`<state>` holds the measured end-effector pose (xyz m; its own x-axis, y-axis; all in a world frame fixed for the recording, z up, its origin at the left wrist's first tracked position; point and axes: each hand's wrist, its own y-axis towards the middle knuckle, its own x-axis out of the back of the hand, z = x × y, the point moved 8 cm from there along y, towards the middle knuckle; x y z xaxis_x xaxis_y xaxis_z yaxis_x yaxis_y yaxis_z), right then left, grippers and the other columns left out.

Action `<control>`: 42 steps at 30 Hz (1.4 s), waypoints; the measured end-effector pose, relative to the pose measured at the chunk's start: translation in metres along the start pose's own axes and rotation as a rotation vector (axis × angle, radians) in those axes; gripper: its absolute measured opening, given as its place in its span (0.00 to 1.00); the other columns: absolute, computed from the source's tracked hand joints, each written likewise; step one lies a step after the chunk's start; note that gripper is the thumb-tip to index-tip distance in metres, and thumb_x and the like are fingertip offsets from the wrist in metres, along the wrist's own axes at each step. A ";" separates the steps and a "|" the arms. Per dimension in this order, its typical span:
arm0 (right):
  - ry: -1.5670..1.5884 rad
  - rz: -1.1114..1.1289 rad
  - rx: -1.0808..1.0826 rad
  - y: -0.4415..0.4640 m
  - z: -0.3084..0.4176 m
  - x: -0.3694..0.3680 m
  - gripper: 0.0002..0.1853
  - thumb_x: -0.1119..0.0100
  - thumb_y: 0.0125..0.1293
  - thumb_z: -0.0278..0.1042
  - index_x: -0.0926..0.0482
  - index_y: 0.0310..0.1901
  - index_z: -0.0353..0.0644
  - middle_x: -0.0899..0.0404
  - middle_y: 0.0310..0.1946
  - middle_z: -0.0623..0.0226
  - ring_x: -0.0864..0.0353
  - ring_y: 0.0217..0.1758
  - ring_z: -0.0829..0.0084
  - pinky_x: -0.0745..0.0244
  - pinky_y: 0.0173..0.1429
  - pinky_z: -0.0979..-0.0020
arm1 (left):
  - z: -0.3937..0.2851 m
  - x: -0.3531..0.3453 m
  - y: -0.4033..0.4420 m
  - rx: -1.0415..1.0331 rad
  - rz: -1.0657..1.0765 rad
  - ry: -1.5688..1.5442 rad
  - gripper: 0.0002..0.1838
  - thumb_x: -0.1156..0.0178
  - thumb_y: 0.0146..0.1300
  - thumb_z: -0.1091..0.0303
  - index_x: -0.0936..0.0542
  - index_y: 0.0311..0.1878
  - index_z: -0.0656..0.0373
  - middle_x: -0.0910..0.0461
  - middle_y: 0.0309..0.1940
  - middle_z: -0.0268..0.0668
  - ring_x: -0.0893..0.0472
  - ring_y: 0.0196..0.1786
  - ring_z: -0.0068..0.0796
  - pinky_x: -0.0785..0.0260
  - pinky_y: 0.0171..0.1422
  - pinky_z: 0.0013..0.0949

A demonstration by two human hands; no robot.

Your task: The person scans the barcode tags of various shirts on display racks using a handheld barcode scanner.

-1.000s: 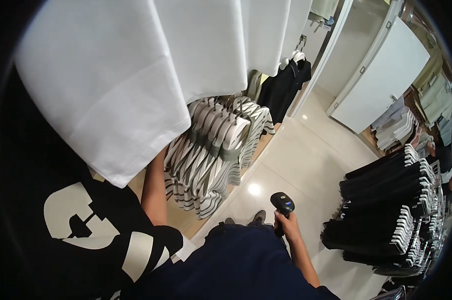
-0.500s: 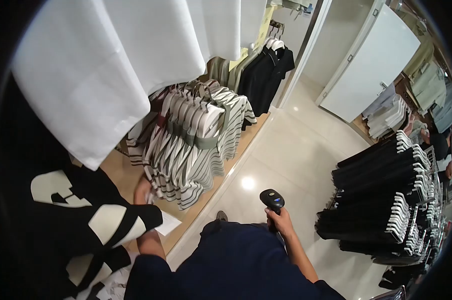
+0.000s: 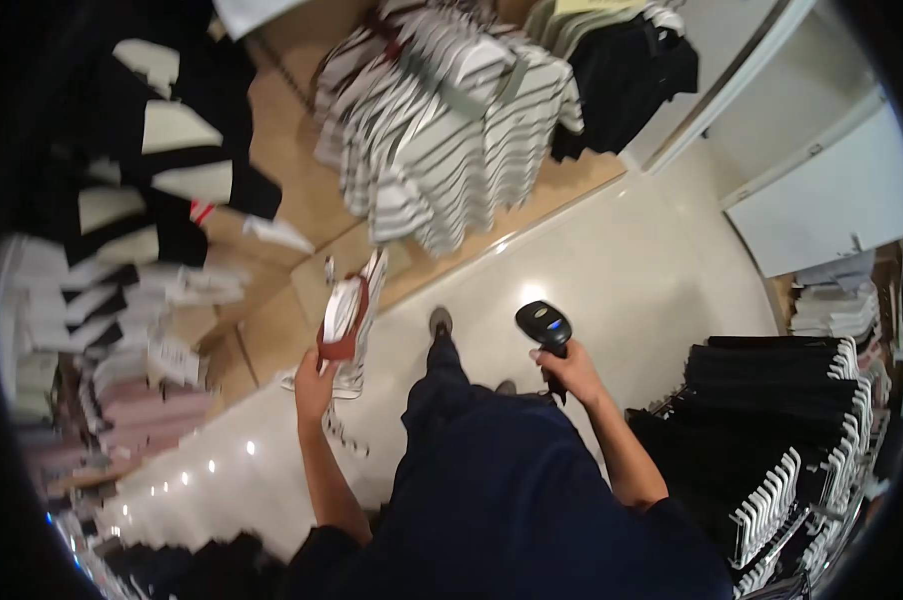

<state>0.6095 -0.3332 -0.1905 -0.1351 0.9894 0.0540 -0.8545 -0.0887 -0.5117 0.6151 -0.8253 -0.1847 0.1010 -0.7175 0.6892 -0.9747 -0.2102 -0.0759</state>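
Observation:
My left hand point(image 3: 315, 388) grips a striped garment with a reddish-brown collar point(image 3: 340, 345), which hangs on a white hanger over the edge of the wooden platform point(image 3: 397, 278). In my right hand point(image 3: 574, 370) is a black handheld scanner point(image 3: 545, 322) with a small blue light, held by its handle above the pale floor. Beyond my left hand, a row of striped garments point(image 3: 452, 150) hangs on hangers. Black garments with cream shapes point(image 3: 187, 130) hang at the upper left.
Black garments on white hangers point(image 3: 762, 390) fill a rack at the right. A white door point(image 3: 832, 200) stands at the upper right, near black shirts point(image 3: 632, 80). Pink garments point(image 3: 152, 415) hang at the far left. Shiny tiled floor point(image 3: 612, 260) lies between.
My left hand has come out from among the hanging garments, now with the brown-collared striped garment in it. The view has turned, and the white garments have mostly left it. The scanner stays in my right hand.

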 end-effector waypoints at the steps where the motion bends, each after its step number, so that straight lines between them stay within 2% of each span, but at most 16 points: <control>1: 0.014 0.008 -0.003 -0.006 -0.013 0.000 0.14 0.28 0.64 0.41 0.21 0.31 0.40 0.22 0.20 0.72 0.25 0.21 0.80 0.30 0.28 0.73 | -0.015 0.007 -0.022 0.020 0.005 -0.079 0.16 0.35 0.65 0.74 0.23 0.54 0.66 0.17 0.47 0.43 0.18 0.50 0.35 0.29 0.60 0.33; 6: 0.188 0.102 0.022 -0.043 -0.069 -0.002 0.14 0.26 0.63 0.38 0.20 0.35 0.38 0.22 0.22 0.72 0.24 0.24 0.79 0.30 0.31 0.73 | -0.103 0.036 -0.094 0.037 -0.003 -0.308 0.13 0.40 0.66 0.80 0.24 0.53 0.67 0.18 0.47 0.38 0.21 0.53 0.24 0.31 0.61 0.29; 10: 0.255 0.067 -0.023 -0.052 -0.096 -0.002 0.13 0.28 0.63 0.37 0.19 0.39 0.36 0.23 0.22 0.72 0.25 0.23 0.78 0.31 0.31 0.72 | -0.149 0.045 -0.124 -0.039 -0.050 -0.445 0.19 0.40 0.67 0.79 0.26 0.60 0.68 0.21 0.58 0.40 0.24 0.62 0.26 0.38 0.71 0.30; 11: 0.302 0.047 0.020 -0.058 -0.078 -0.001 0.14 0.30 0.65 0.37 0.19 0.44 0.35 0.24 0.22 0.72 0.25 0.23 0.78 0.31 0.31 0.73 | -0.156 0.044 -0.130 -0.032 -0.015 -0.478 0.25 0.36 0.65 0.76 0.28 0.65 0.68 0.23 0.62 0.41 0.26 0.66 0.28 0.41 0.74 0.32; 14: 0.428 -0.027 0.006 -0.043 -0.107 0.007 0.17 0.32 0.65 0.36 0.22 0.50 0.35 0.26 0.20 0.70 0.26 0.21 0.76 0.29 0.29 0.73 | -0.165 0.041 -0.147 -0.076 0.046 -0.574 0.31 0.31 0.63 0.73 0.29 0.68 0.69 0.24 0.64 0.41 0.26 0.67 0.30 0.40 0.75 0.34; 18: 0.679 -0.143 -0.099 -0.013 -0.172 0.023 0.19 0.31 0.67 0.43 0.24 0.50 0.39 0.21 0.30 0.66 0.21 0.28 0.73 0.23 0.32 0.69 | -0.177 0.042 -0.172 -0.034 0.104 -0.605 0.34 0.28 0.60 0.70 0.30 0.68 0.70 0.22 0.62 0.41 0.24 0.65 0.31 0.39 0.74 0.36; 23: 0.738 -0.327 -0.143 -0.006 -0.221 0.055 0.24 0.31 0.67 0.48 0.27 0.54 0.40 0.18 0.40 0.61 0.16 0.42 0.68 0.19 0.38 0.69 | -0.167 0.101 -0.203 -0.071 -0.194 -0.650 0.36 0.19 0.47 0.74 0.26 0.59 0.67 0.19 0.54 0.47 0.16 0.53 0.40 0.19 0.57 0.42; 25: 0.769 -0.389 -0.165 0.000 -0.242 0.065 0.28 0.31 0.68 0.52 0.28 0.57 0.39 0.16 0.44 0.57 0.15 0.47 0.67 0.20 0.39 0.69 | -0.184 0.123 -0.203 -0.147 -0.239 -0.754 0.39 0.18 0.43 0.72 0.27 0.59 0.67 0.18 0.52 0.48 0.15 0.52 0.43 0.15 0.54 0.50; 28: 0.962 -0.416 -0.246 0.026 -0.281 0.062 0.33 0.32 0.67 0.60 0.29 0.58 0.40 0.16 0.44 0.58 0.14 0.49 0.66 0.20 0.40 0.70 | -0.179 0.156 -0.210 -0.273 -0.303 -0.760 0.46 0.17 0.45 0.62 0.30 0.66 0.68 0.21 0.58 0.48 0.15 0.53 0.43 0.15 0.53 0.47; 29: 0.994 -0.432 -0.286 0.033 -0.287 0.055 0.36 0.33 0.64 0.68 0.27 0.57 0.42 0.16 0.41 0.63 0.16 0.43 0.68 0.21 0.38 0.70 | -0.169 0.168 -0.211 -0.279 -0.336 -0.726 0.48 0.18 0.47 0.61 0.32 0.70 0.68 0.21 0.59 0.46 0.16 0.54 0.43 0.16 0.54 0.44; 32: 1.201 -0.394 -0.165 0.055 -0.268 0.039 0.44 0.35 0.62 0.72 0.30 0.58 0.34 0.19 0.43 0.52 0.15 0.44 0.60 0.16 0.47 0.64 | -0.159 0.180 -0.213 -0.353 -0.343 -0.762 0.47 0.20 0.50 0.62 0.33 0.70 0.69 0.20 0.56 0.45 0.16 0.54 0.40 0.19 0.58 0.42; 33: 1.229 -0.328 -0.028 0.060 -0.245 0.039 0.42 0.39 0.62 0.76 0.25 0.55 0.36 0.17 0.41 0.56 0.14 0.44 0.61 0.17 0.48 0.67 | -0.159 0.183 -0.213 -0.365 -0.329 -0.758 0.46 0.20 0.51 0.62 0.33 0.70 0.69 0.19 0.55 0.45 0.16 0.54 0.39 0.19 0.58 0.41; 36: 1.284 -0.260 0.066 0.095 -0.203 0.044 0.20 0.36 0.69 0.51 0.20 0.45 0.39 0.16 0.37 0.61 0.14 0.38 0.62 0.15 0.46 0.63 | -0.149 0.188 -0.211 -0.316 -0.270 -0.695 0.40 0.24 0.56 0.63 0.32 0.68 0.69 0.18 0.51 0.44 0.17 0.52 0.35 0.22 0.58 0.40; 38: 1.169 -0.128 0.108 0.102 -0.168 0.060 0.13 0.37 0.67 0.39 0.20 0.45 0.38 0.17 0.35 0.60 0.14 0.34 0.62 0.14 0.41 0.60 | -0.152 0.181 -0.203 -0.259 -0.318 -0.693 0.33 0.27 0.60 0.64 0.29 0.65 0.69 0.18 0.49 0.43 0.18 0.50 0.32 0.24 0.58 0.38; 39: 1.164 -0.167 0.143 0.092 -0.139 0.067 0.12 0.38 0.67 0.38 0.20 0.44 0.37 0.17 0.34 0.59 0.14 0.32 0.62 0.14 0.38 0.60 | -0.155 0.177 -0.198 -0.291 -0.284 -0.630 0.22 0.33 0.67 0.68 0.25 0.60 0.67 0.18 0.50 0.42 0.19 0.51 0.30 0.27 0.60 0.35; 42: 1.170 -0.091 0.284 0.059 -0.068 0.078 0.09 0.38 0.64 0.35 0.21 0.40 0.37 0.17 0.34 0.61 0.14 0.33 0.66 0.14 0.39 0.62 | -0.160 0.155 -0.180 -0.219 -0.269 -0.541 0.15 0.41 0.74 0.68 0.24 0.58 0.66 0.19 0.54 0.42 0.20 0.57 0.30 0.31 0.66 0.35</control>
<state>0.5824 -0.2538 -0.2749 0.3421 0.4855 -0.8045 -0.9368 0.1100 -0.3320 0.7738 -0.7921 0.0511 0.3781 -0.9043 0.1983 -0.9137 -0.3300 0.2374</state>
